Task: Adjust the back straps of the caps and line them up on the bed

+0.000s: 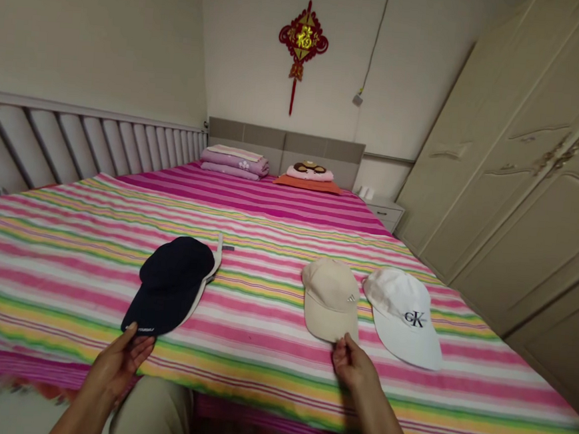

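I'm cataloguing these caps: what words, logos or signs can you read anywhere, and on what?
"YOURSELF": on the front edge of the dark cap; what precedes it is unreadable.
"CK": on the white cap, though the first letter might be G.
"福": on the red wall hanging; its smaller characters are unclear.
Beige cap: slanted-bar logo; any lettering with it is too small to read.

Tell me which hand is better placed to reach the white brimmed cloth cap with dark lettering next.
Probably your right hand: though pinching the beige brimmed cloth cap, it's nearer the white cap. Your left hand is farther away, pinching the dark navy brimmed cloth cap.
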The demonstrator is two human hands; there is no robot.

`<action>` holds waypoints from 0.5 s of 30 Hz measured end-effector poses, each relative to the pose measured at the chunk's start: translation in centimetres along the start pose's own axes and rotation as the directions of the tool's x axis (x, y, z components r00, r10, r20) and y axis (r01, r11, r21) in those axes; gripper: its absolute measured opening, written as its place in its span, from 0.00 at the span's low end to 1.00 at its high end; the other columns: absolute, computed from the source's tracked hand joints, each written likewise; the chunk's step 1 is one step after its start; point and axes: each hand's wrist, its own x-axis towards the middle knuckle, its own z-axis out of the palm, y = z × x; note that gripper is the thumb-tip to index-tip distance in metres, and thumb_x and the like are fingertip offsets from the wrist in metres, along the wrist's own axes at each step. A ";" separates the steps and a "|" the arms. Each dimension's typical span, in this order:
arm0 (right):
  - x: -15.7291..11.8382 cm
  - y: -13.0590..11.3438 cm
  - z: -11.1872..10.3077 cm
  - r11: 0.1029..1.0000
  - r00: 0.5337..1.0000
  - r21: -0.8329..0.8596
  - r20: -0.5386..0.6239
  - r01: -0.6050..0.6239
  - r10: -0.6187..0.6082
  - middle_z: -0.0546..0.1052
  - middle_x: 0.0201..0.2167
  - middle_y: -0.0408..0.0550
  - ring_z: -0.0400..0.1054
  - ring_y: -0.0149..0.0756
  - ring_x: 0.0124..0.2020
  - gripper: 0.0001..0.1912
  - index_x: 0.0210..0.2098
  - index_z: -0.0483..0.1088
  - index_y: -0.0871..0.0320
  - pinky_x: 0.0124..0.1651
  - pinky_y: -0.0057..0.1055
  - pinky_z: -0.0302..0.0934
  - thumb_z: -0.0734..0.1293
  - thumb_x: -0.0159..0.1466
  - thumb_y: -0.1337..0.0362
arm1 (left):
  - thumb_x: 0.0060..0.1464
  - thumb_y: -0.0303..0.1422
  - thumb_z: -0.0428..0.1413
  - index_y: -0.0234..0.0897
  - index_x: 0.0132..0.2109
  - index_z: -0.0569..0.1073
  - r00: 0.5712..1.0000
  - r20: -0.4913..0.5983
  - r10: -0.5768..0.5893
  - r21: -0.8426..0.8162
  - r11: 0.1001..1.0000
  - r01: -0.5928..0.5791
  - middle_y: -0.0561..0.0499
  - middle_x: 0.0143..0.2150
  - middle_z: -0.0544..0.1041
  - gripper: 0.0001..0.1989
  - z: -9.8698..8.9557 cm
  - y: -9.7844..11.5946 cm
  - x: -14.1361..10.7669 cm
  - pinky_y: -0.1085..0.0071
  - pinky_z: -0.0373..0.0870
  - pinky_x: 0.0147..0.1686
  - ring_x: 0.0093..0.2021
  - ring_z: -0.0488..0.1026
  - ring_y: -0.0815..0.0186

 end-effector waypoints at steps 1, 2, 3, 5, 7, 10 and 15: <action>0.0 -0.1 0.0 0.999 0.999 0.028 -0.036 -0.018 0.019 0.66 0.19 0.36 0.61 0.20 0.16 0.05 0.28 0.65 0.65 0.16 0.17 0.57 0.61 0.61 0.72 | 0.53 0.23 0.48 0.34 0.26 0.65 1.000 0.000 0.000 0.001 1.000 0.000 0.53 0.16 0.71 0.09 0.0 0.0 0.0 0.77 0.71 0.19 0.16 0.70 0.71; -0.1 -0.3 0.0 0.998 0.998 0.052 -0.058 -0.025 0.028 0.66 0.20 0.36 0.60 0.20 0.16 0.05 0.29 0.65 0.64 0.16 0.17 0.57 0.60 0.61 0.71 | 0.53 0.23 0.48 0.34 0.26 0.65 1.000 0.002 -0.002 0.000 1.000 0.002 0.53 0.16 0.71 0.09 0.0 0.0 0.0 0.77 0.71 0.19 0.16 0.70 0.71; -0.2 -0.5 0.1 0.997 0.997 0.073 -0.072 -0.028 0.033 0.66 0.21 0.36 0.60 0.20 0.16 0.04 0.30 0.65 0.64 0.16 0.17 0.57 0.60 0.61 0.70 | 0.53 0.23 0.48 0.34 0.26 0.65 1.000 0.004 -0.003 -0.002 1.000 0.003 0.53 0.16 0.71 0.09 0.0 0.0 0.0 0.77 0.71 0.19 0.16 0.70 0.71; -0.3 -0.9 0.1 0.994 0.995 0.106 -0.090 -0.027 0.037 0.66 0.21 0.36 0.59 0.19 0.16 0.04 0.30 0.65 0.64 0.15 0.17 0.56 0.61 0.61 0.71 | 0.53 0.23 0.48 0.34 0.25 0.65 1.000 0.004 -0.005 -0.006 1.000 0.005 0.53 0.16 0.71 0.09 0.0 0.0 0.0 0.77 0.71 0.19 0.16 0.70 0.71; -0.2 -1.3 0.1 0.992 0.995 0.126 -0.098 -0.025 0.037 0.65 0.20 0.36 0.58 0.19 0.15 0.04 0.29 0.64 0.64 0.15 0.16 0.55 0.60 0.61 0.72 | 0.53 0.22 0.48 0.34 0.25 0.65 1.000 -0.003 -0.008 -0.006 1.000 0.008 0.53 0.15 0.71 0.09 0.1 0.1 -0.1 0.77 0.71 0.19 0.16 0.70 0.71; 0.0 -1.7 0.1 0.989 0.995 0.146 -0.094 -0.015 0.029 0.64 0.18 0.34 0.57 0.18 0.14 0.07 0.27 0.63 0.64 0.14 0.15 0.54 0.60 0.61 0.73 | 0.53 0.23 0.48 0.34 0.25 0.65 1.000 -0.007 -0.001 -0.004 1.000 0.001 0.53 0.15 0.71 0.10 0.1 0.1 -0.1 0.77 0.71 0.19 0.16 0.70 0.71; 0.3 -1.7 -0.7 0.986 0.999 0.169 -0.048 0.006 0.002 0.62 0.16 0.33 0.58 0.19 0.13 0.09 0.25 0.62 0.64 0.14 0.16 0.55 0.59 0.62 0.72 | 0.53 0.23 0.48 0.34 0.25 0.65 1.000 0.001 0.005 -0.005 1.000 -0.005 0.53 0.15 0.71 0.10 0.1 0.0 -0.2 0.77 0.71 0.19 0.16 0.70 0.71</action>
